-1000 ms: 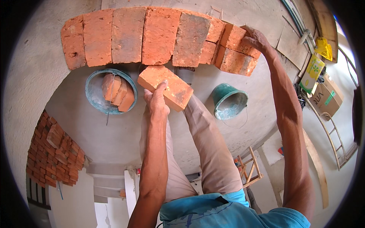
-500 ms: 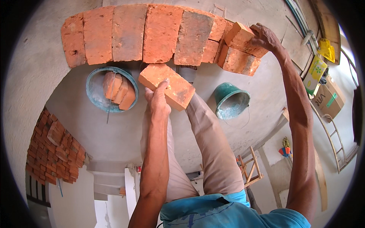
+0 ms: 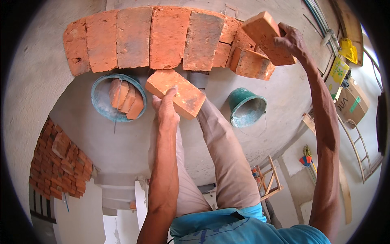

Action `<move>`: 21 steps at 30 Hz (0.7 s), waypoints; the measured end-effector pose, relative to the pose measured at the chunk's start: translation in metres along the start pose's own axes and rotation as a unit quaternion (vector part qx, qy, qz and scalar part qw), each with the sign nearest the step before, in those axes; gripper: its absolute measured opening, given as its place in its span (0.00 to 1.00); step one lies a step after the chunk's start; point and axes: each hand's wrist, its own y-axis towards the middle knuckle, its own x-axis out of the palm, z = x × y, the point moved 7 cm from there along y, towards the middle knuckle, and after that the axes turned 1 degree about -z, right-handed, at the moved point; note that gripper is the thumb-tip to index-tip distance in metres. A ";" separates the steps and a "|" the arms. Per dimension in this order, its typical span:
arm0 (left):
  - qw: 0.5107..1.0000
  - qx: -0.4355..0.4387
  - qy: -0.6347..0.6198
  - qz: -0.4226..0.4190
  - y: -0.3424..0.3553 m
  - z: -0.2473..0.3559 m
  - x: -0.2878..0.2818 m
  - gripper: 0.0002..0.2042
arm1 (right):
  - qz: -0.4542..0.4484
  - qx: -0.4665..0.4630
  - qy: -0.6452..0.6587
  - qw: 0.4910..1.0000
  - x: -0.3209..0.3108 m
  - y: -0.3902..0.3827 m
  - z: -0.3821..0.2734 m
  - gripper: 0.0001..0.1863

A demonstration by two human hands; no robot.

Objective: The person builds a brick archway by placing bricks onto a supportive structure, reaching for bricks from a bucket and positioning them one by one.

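My left hand grips an orange brick, thumb on its upper face, just below the row of bricks laid side by side. My right hand is closed around the edge of another brick, which is tilted and raised over the right end of the row. Below it a brick sits at the end of the row, partly covered by the raised one. Smaller pieces fill the spot between the row's whole bricks and that end.
A bucket with several bricks stands on the left, a green bucket on the right. A large brick stack is at the far left. Along the right side are a cardboard box, a ladder and a wooden frame.
My right hand has lifted its brick off the one at the row's end and tilted it, moving slightly to the right. My left hand holds its brick almost where it was.
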 end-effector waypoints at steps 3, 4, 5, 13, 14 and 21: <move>0.999 -0.013 -0.009 -0.034 -0.001 -0.007 0.016 0.32 | 0.073 0.037 0.147 0.986 -0.022 -0.027 0.018 0.26; 0.999 -0.011 -0.009 -0.035 -0.002 -0.005 0.016 0.32 | 0.086 0.044 0.202 0.975 -0.013 -0.032 0.017 0.29; 0.999 -0.011 -0.010 -0.036 -0.003 -0.004 0.017 0.32 | 0.064 0.104 0.261 0.958 0.001 -0.037 0.023 0.28; 0.999 0.004 -0.015 -0.034 0.003 -0.004 0.003 0.30 | 0.120 0.212 0.476 0.845 0.120 -0.053 -0.023 0.24; 0.999 0.001 -0.017 -0.037 0.002 -0.004 0.004 0.30 | 0.124 0.218 0.460 0.852 0.125 -0.053 -0.025 0.23; 0.999 0.001 -0.005 -0.036 -0.001 0.000 0.007 0.31 | 0.143 0.253 0.383 0.877 0.138 -0.053 -0.025 0.23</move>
